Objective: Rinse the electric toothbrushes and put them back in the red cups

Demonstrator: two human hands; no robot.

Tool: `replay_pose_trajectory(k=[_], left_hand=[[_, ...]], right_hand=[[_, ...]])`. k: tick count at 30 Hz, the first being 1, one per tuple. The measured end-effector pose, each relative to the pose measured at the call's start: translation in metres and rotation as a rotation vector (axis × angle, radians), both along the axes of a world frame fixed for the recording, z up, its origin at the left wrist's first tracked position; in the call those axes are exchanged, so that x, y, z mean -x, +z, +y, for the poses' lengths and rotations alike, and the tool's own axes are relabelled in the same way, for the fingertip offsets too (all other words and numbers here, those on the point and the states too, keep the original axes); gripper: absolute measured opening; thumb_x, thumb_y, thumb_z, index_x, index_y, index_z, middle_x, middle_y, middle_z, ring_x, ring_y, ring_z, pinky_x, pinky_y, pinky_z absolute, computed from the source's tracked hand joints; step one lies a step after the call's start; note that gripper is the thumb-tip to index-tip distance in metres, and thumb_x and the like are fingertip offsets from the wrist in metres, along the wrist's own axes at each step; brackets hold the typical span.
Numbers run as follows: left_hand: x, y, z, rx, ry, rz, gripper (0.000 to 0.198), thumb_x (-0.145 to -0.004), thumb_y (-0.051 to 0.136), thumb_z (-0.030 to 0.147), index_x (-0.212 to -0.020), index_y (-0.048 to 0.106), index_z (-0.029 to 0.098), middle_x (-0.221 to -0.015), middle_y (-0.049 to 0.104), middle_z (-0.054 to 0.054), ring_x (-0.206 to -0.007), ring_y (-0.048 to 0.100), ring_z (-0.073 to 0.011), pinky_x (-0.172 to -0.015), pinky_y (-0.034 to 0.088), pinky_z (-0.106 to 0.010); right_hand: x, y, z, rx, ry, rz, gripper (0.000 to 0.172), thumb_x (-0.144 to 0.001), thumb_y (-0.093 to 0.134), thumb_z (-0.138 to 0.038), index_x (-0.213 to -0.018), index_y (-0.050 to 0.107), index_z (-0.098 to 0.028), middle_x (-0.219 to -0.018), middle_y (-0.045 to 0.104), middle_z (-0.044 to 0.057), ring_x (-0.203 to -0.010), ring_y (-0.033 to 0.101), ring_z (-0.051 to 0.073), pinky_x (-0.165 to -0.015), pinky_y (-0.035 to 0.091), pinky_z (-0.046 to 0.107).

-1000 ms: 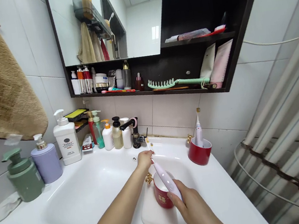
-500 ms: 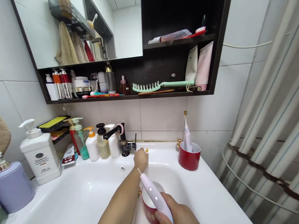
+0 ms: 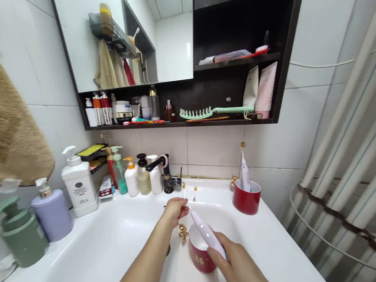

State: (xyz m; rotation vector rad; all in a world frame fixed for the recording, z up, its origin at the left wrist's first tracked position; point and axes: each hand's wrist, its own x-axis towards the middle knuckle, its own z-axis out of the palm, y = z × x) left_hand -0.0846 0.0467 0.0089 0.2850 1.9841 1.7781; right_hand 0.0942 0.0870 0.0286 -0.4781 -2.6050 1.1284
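My right hand (image 3: 236, 261) is wrapped round a pale pink electric toothbrush handle (image 3: 207, 234), whose thin metal shaft points up and left. My left hand (image 3: 174, 211) pinches a toothbrush head (image 3: 184, 188) with yellowish bristles at its upper end. The lower end of that head is close to the shaft; whether they touch I cannot tell. A second brush head (image 3: 195, 193) rests on the back ledge of the sink. Below the handle, a red cup (image 3: 203, 258) with a gold bear-shaped handle (image 3: 182, 232) stands on a whitish tray or board (image 3: 185, 278).
On the right ledge another red cup (image 3: 247, 201) holds an upright electric toothbrush (image 3: 245, 175). The black faucet (image 3: 167, 176) rises behind my left hand. Several pump bottles (image 3: 79, 187) line the left and back edges. A dark cabinet (image 3: 220, 120) with mirror hangs above the white basin (image 3: 111, 243).
My left hand has come back from the rear ledge with a brush head, toward the handle's shaft. The view has turned slightly left. My right hand still grips the handle.
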Motion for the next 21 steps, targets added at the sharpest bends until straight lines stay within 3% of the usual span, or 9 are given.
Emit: replay_pose_trajectory(k=[4, 9, 21], left_hand=[[-0.026, 0.006, -0.033, -0.227, 0.012, -0.141, 0.017, -0.068, 0.044, 0.026, -0.057, 0.040, 0.015, -0.046, 0.043, 0.004, -0.041, 0.046, -0.0030, -0.045, 0.038, -0.013], [-0.036, 0.004, -0.045, -0.535, 0.009, -0.406, 0.020, -0.062, 0.053, 0.026, -0.055, 0.039, 0.014, -0.042, 0.041, 0.006, -0.033, 0.038, -0.0012, -0.032, 0.027, -0.011], [-0.030, 0.002, -0.043, -0.664, -0.070, -0.332, 0.023, -0.057, 0.057, 0.029, -0.055, 0.038, 0.014, -0.044, 0.042, 0.006, -0.035, 0.037, -0.0005, -0.036, 0.028, -0.012]], right_hand=[[0.001, -0.001, -0.010, 0.107, 0.044, -0.019, 0.028, -0.071, 0.033, -0.030, -0.092, 0.046, -0.017, -0.064, 0.056, 0.000, -0.056, 0.051, 0.013, -0.055, 0.038, 0.022], [0.003, -0.005, -0.020, 0.172, 0.108, -0.032, 0.028, -0.071, 0.033, -0.033, -0.089, 0.045, -0.016, -0.054, 0.048, -0.002, -0.038, 0.040, 0.008, -0.041, 0.035, 0.020], [0.007, -0.010, -0.019, 0.363, 0.155, -0.109, 0.024, -0.073, 0.029, -0.035, -0.075, 0.043, -0.015, -0.050, 0.038, -0.005, -0.036, 0.036, 0.005, -0.034, 0.030, 0.017]])
